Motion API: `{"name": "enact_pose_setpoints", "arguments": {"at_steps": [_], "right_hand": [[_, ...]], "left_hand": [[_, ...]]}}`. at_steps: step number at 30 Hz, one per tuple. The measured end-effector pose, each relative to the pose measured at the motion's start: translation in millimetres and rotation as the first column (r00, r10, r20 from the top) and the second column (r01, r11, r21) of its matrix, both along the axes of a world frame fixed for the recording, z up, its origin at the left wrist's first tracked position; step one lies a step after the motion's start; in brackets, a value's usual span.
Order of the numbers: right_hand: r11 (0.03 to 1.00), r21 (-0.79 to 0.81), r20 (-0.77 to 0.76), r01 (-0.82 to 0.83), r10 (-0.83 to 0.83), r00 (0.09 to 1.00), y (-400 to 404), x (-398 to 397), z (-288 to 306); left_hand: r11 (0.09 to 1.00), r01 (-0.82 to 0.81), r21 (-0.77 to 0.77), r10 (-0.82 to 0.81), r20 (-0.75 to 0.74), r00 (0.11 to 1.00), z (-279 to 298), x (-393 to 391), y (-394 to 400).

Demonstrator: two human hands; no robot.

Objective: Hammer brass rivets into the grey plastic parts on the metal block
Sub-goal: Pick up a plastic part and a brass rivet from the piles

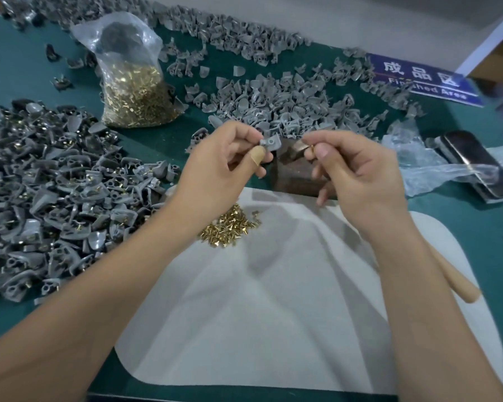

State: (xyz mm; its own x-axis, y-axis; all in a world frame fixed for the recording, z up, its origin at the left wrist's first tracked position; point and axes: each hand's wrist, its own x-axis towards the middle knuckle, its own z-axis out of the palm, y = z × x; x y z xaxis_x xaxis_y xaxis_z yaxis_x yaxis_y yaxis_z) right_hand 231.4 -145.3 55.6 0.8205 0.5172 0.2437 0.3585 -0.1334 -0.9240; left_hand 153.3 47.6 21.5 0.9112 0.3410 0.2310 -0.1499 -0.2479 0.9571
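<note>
Pinched small grey plastic part [270, 143] in left hand [224, 166], hole turned up to take a rivet. Nipped small brass rivet [312, 147] in right hand [357, 175], both raised just above rusty brown metal block [295, 177] on desk, probably for seating before hammering.

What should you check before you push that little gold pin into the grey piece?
1. Grey part held by the left hand: ok, pinched at the fingertips.
2. Rivet held by the right hand: ok, pinched.
3. Rivet lined up with the part's hole: not ok, they are apart.
4. Block free to take the part: cannot tell, hands partly hide it.
5. More rivets ready on the white mat: ok.
6. Hammer within reach: cannot tell, only a wooden handle shows.
</note>
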Motion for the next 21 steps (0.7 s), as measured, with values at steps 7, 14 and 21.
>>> {"name": "enact_pose_setpoints", "arguments": {"at_steps": [7, 14, 21], "right_hand": [[0.982, 0.111, -0.039, 0.150, -0.146, 0.988, -0.8, 3.9, 4.1], [0.962, 0.142, -0.113, 0.232, -0.217, 0.970, 0.4, 7.7, 0.2], [0.957, 0.143, -0.056, 0.251, -0.245, 0.968, 0.5, 4.3, -2.0]], "left_hand": [[0.958, -0.033, 0.286, 0.023, 0.039, 0.999, -2.8, -3.9, -7.4], [0.921, -0.066, 0.385, 0.054, 0.044, 0.998, -5.1, -6.3, -10.4], [0.925, -0.058, 0.376, 0.047, 0.037, 0.998, -6.0, -7.6, -16.4]]}}
